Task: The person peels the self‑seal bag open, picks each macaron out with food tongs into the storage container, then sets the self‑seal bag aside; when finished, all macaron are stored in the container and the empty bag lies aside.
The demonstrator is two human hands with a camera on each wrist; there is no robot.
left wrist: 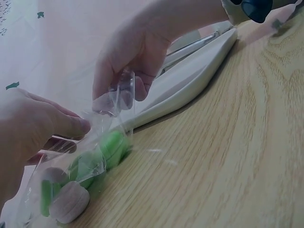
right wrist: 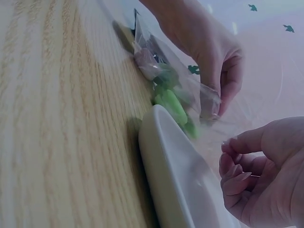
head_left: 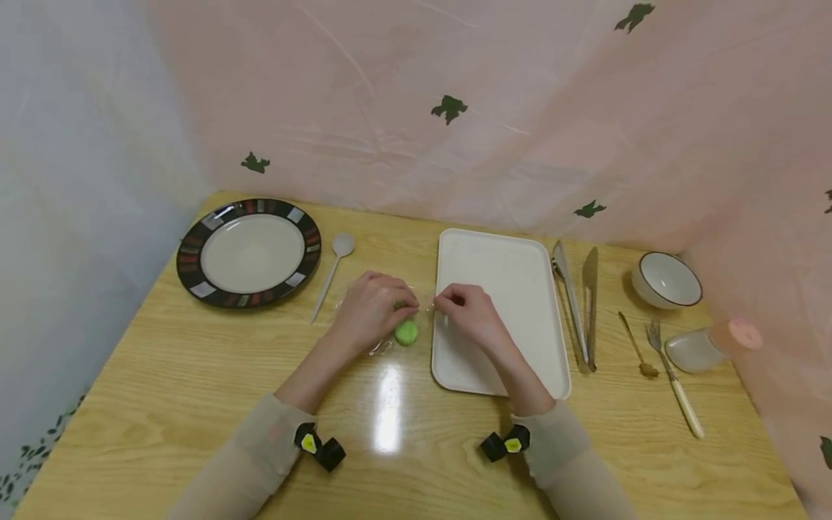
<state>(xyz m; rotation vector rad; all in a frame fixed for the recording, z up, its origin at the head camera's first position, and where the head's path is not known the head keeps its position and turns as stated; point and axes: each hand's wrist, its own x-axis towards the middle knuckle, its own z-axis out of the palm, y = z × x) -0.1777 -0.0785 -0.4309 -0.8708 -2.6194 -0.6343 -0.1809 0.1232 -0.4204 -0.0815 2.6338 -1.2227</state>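
Note:
A clear plastic bag (left wrist: 102,123) of small round macarons lies on the table, left of the white tray. In the left wrist view, a green macaron (left wrist: 114,145) and a pale brownish one (left wrist: 70,202) show through the film. My left hand (head_left: 373,309) pinches the upper part of the bag from above, hiding much of it in the head view. Over the tray's left edge, my right hand (head_left: 473,310) pinches the bag's right end between thumb and forefinger. Its other fingers are curled, as the right wrist view shows.
The white tray (head_left: 500,282) lies under my right forearm. A dark-rimmed plate (head_left: 253,253) and a spoon (head_left: 331,267) are on the left. To the right are knives (head_left: 590,289), a white bowl (head_left: 666,280), a fork (head_left: 679,397), a small spoon (head_left: 637,350) and a glass jar (head_left: 695,350).

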